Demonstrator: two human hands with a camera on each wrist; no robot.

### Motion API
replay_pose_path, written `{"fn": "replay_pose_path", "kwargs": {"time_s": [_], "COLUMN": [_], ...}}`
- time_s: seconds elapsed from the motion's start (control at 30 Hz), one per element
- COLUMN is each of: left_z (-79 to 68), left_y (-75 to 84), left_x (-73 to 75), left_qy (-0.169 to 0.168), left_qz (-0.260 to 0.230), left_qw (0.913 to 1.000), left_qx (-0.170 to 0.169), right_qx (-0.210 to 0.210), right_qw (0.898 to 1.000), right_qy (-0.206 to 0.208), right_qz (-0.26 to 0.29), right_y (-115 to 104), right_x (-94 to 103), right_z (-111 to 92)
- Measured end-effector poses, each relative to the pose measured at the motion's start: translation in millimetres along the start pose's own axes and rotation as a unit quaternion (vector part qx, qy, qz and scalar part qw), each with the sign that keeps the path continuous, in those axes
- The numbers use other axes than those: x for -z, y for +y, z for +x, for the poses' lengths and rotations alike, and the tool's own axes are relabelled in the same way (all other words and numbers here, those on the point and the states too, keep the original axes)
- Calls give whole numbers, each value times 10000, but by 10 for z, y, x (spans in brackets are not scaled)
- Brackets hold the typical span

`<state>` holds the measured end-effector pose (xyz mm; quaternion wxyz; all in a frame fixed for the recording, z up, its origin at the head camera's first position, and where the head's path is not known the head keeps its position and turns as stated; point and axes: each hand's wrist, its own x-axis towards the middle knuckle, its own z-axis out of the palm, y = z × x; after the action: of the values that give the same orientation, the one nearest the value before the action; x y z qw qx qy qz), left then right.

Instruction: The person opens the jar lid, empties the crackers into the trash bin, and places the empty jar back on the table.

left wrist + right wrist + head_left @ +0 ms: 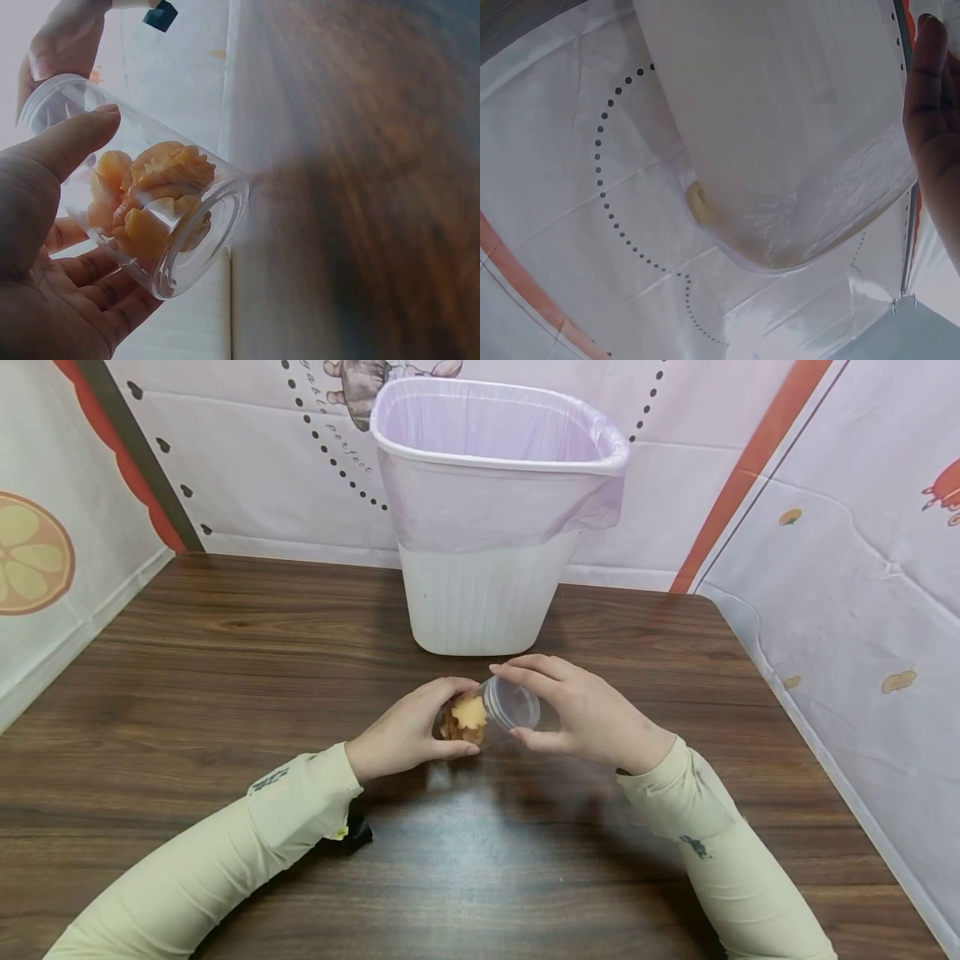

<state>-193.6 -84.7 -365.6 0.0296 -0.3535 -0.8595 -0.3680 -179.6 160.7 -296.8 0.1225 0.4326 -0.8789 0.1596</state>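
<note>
I have the clear jar [135,135], with orange-yellow pieces [161,184] inside, tilted between both hands: my left hand [412,727] grips its body, my right hand [588,714] pinches the rimmed end. I judge the step to be work at that end, lid unclear; the next move calls for steady left-hand support. The lined bin [480,593] stands just beyond both hands; the tabletop [465,860] leaves room nearer me, its right edge well right of my right hand.

Head view looks forward and down, taking in the tabletop [225,693] to its far edge. Left wrist: sideways, close on the jar [142,133]; right wrist: roughly upside-down, facing the bin [780,112]. Head shares jar with left, bin with right.
</note>
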Motion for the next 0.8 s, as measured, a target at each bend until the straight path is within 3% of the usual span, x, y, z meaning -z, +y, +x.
{"fn": "replay_pose_path", "kwargs": {"time_s": [0.33, 0.8], "left_z": [-3, 0], "left_y": [17, 24], "left_x": [7, 19], "left_qy": [-5, -33], "left_qz": [-10, -62], "left_qw": [10000, 9999], "left_qx": [18, 149], "right_qx": [-293, -649], "right_qw": [9989, 9963], "right_qy": [350, 441], "right_qz": [-120, -340], "right_y": [-34, -74], "right_x": [-68, -86], "right_z": [19, 32]}}
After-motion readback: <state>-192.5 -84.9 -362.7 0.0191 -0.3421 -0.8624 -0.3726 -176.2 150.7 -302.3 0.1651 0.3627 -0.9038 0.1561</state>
